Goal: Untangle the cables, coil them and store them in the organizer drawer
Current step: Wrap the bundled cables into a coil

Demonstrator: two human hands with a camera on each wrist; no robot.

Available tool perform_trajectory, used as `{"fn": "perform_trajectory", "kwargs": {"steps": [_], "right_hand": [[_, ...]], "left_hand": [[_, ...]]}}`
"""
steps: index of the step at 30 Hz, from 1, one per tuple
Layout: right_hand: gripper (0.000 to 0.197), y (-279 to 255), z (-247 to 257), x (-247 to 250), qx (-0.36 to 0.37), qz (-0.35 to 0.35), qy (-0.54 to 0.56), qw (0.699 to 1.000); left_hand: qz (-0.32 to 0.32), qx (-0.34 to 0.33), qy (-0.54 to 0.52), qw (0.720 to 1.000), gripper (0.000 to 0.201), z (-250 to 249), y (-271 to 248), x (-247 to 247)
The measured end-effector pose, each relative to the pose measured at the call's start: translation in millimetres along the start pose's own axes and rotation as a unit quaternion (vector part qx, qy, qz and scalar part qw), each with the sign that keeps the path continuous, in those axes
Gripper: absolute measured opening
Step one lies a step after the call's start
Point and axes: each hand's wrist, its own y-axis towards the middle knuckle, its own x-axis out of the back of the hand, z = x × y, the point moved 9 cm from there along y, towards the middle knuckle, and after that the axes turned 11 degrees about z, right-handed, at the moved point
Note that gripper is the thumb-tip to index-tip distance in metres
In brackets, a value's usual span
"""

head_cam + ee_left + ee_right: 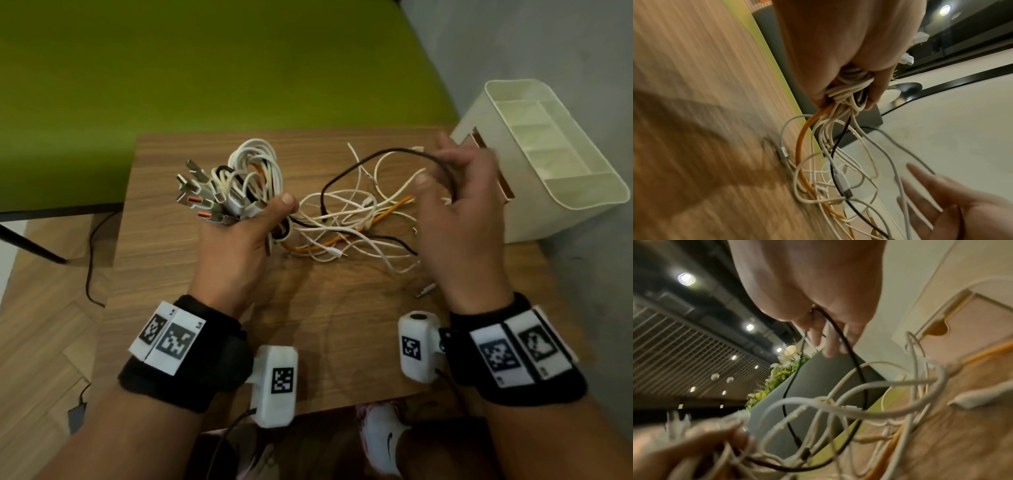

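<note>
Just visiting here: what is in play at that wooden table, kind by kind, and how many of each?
Cable tangle: 1 (single cables too knotted to count)
Organizer: 1
Hands: 2, left hand gripping the tangle, right hand holding its black cable
Total: 4

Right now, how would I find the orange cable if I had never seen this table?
Start at the wooden table, then look between the left hand gripping a bundle of plugs and the white organizer on the right. In the loose tangle there lies the orange cable. It is the only orange one; its neighbours are white or black.
</note>
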Motion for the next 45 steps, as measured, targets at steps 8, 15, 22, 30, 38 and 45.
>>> {"fn": "perform_trajectory", "kwargs": {"steps": [8,15,22,30,38,45], "right_hand": [[0.056,-34.4,82.5,-5.8,0.262,-0.056,-0.244,0.932],[0.014,-41.3,80.6,-56.3,0.299,0.144,-0.216,0.918],[0.022,-2.5,4.0,-11.2,-0.032,0.086,-0.439,0.894],[0.105,-47.2,42.9,-93.7,0.095,0.385,-0.061,0.916],[0.031,-26.5,12.8,-85.0,0.095,0.254,-0.276,0.922],[0.024,-1.0,1.8,-43.0,-0.010,0.167,-0.408,0.898]], "left_hand": [[0.015,0.014,-0.016,1.000,0.044,2.7,-1.5,-5.3],[0.050,0.009,-0.053,0.997,0.017,0.6,-3.0,-13.0],[0.039,0.017,-0.107,0.993,0.021,3.3,-2.0,-15.1],[0.134,0.021,-0.187,0.973,0.012,-8.5,-11.5,-45.9],[0.198,0.059,-0.344,0.916,0.023,-12.9,-20.3,-56.5],[0.193,0.022,-0.324,0.926,0.027,-22.7,-17.5,-44.5]]}}
